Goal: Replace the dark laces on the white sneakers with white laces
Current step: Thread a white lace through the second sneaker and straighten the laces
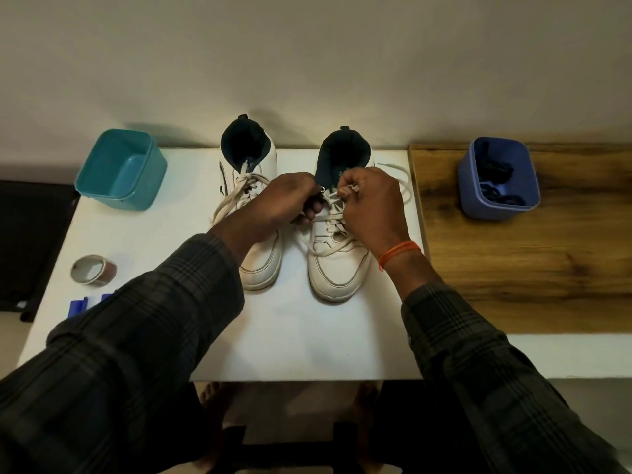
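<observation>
My sleeves [143,354] fill the near edge, both arms reaching out over the white counter [294,336]. My left hand [287,200] grips the collar of the right sneaker [337,265], fingers curled round its dark edge to steady it. My right hand [372,206] pinches the tip of the white lace [328,249] between thumb and fingertips, right beside the top eyelet.

By the look of it, the job is nearly done. The left sneaker [261,261] already carries a white lace up to the top, its loose ends lying over the side; whether it is tied I cannot tell. On the right sneaker the white lace crosses most of the eyelets, one free end trailing off on the counter towards the wooden top [530,268]. What I judge is left: the last eyelets here, then tidying or tying the ends.

The blue tub [497,206] on the wooden top holds dark bundled stuff, most likely the old laces. The teal tub [119,196] at the far left shows nothing inside. Near it lies a roll of tape [93,270].
</observation>
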